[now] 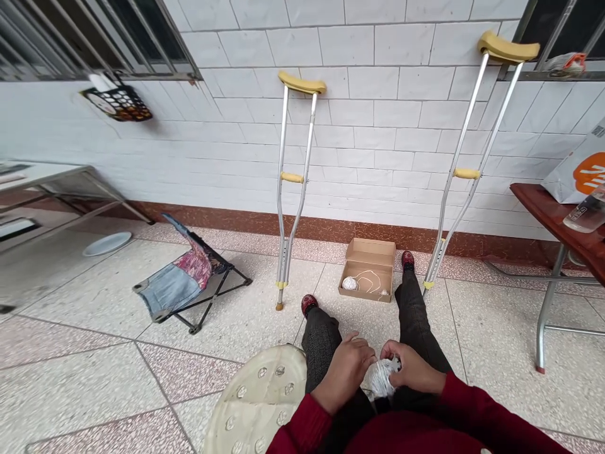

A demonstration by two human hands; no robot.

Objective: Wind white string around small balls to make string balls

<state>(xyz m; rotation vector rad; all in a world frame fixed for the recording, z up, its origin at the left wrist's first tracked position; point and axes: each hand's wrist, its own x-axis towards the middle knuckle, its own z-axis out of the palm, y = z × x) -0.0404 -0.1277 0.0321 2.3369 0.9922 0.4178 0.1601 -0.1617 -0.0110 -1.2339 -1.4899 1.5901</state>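
Over my lap, a ball of white yarn [379,379] sits between my two hands. My right hand [412,369] grips its right side, thumb and fingers bent around it. At its upper left, my left hand [348,366] is closed with curled fingers on the yarn; the fingertips are partly hidden. On the floor ahead, between my feet, lies an open cardboard box [366,297]. Inside it are another white yarn ball [350,284], a loose strand and a small white tuft [384,292].
Two crutches, one left [283,258] and one right [439,246], lean on the tiled wall. A folding stool [172,287] stands left, a round plastic stool [255,403] beside my left leg. At right, a red table [543,211] bears a bag [574,167] and a plastic container [583,214].
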